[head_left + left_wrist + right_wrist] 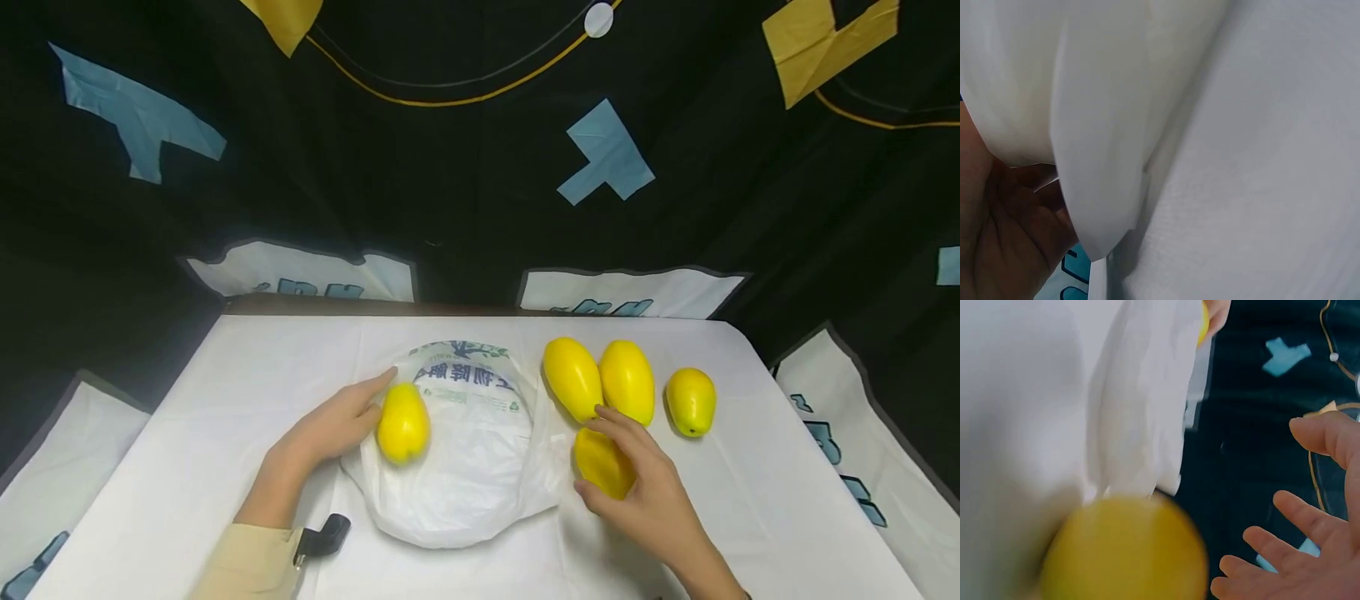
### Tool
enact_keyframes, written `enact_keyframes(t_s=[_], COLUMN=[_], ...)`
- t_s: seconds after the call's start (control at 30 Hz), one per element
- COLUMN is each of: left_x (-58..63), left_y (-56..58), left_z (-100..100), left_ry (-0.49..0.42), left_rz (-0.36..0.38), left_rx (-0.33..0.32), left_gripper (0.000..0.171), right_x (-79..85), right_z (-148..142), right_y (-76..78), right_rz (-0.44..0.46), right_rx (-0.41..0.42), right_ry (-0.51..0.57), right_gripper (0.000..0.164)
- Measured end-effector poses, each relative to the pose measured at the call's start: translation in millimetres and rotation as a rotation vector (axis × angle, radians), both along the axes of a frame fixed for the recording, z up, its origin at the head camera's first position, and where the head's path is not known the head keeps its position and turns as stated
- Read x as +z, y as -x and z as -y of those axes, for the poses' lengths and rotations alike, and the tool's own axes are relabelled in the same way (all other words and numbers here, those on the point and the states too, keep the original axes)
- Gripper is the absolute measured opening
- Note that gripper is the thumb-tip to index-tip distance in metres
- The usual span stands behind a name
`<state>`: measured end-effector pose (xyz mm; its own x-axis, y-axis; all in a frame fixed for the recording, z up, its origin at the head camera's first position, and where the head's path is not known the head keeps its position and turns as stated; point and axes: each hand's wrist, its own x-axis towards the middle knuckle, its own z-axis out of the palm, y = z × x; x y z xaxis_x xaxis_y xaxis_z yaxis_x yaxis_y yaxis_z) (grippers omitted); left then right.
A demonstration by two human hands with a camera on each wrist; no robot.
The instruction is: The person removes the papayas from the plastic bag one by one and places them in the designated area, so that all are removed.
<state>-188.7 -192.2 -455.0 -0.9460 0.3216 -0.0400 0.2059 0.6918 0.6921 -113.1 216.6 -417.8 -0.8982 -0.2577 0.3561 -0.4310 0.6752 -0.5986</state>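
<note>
A white plastic bag with green and blue print lies over a rounded form in the middle of the table. A yellow mango-like fruit rests on its left part. Beside this fruit is my left hand, index finger stretched along its upper left and thumb right at its side. In the left wrist view, white bag folds hide part of the hand. My right hand reaches over another yellow fruit right of the bag. The right wrist view shows its fingers spread, apart from a yellow fruit.
Two yellow fruits, one left and one right, lie side by side behind my right hand. Another yellow fruit sits farther right. The white-covered table ends at a black printed cloth behind.
</note>
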Motion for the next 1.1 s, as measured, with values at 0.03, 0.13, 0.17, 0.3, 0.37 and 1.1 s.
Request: enact_keyframes(t_s=[0.03, 0.13, 0.17, 0.3, 0.37, 1.1], left_x=[0.8, 2.5, 2.7, 1.8, 0.9, -1.7], left_y=[-0.1, -0.2, -0.1, 0.1, 0.3, 1.6], left_z=[0, 1, 1, 3, 3, 1], left_ry=[0.001, 0.007, 0.006, 0.002, -0.004, -0.03], left_rz=[0.003, 0.009, 0.011, 0.014, 0.017, 0.018], left_rx=[0.003, 0.01, 0.01, 0.009, 0.008, -0.001], left_gripper=[0.055, 0.055, 0.055, 0.056, 0.056, 0.055], right_x=[2.4, 8.6, 10.4, 15.0, 16.4, 13.0], right_z=[6, 23, 29, 52, 63, 149], right_y=[1.0, 5.1, 6.7, 13.0, 15.2, 62.2], right_rz=[0.0, -0.004, -0.004, 0.002, 0.014, 0.113], right_rx=[0.019, 0.084, 0.099, 0.162, 0.176, 0.277], right_ry=[0.011, 0.03, 0.03, 0.049, 0.059, 0.063], right_gripper=[0.069, 0.071, 0.072, 0.073, 0.073, 0.06])
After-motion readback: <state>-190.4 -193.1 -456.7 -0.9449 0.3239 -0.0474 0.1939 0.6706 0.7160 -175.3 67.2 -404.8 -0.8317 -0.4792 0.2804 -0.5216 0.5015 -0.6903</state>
